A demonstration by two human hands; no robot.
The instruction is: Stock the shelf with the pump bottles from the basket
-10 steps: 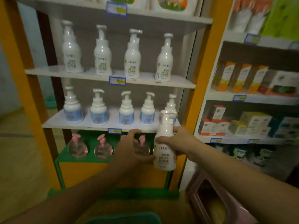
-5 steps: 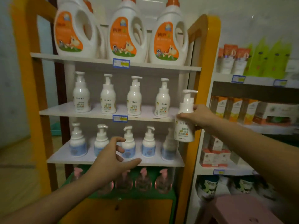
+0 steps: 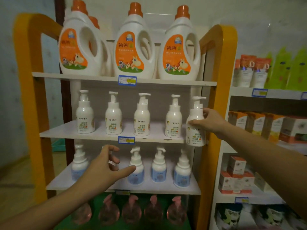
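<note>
Right hand (image 3: pixel 209 121) grip closed around a pump bottle (image 3: pixel 196 123), label outward to match the shelf (image 3: pixel 103 135) row leftward; left hand (image 3: pixel 106 166) open, empty.

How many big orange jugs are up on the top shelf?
3 in front: left jug, middle jug, right jug, side by side on the top shelf. An orange cap behind the left one suggests more hidden at the back.

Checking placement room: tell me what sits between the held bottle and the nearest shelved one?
Nothing: the head view shows only bare shelf between held bottle and its neighbour.
</note>
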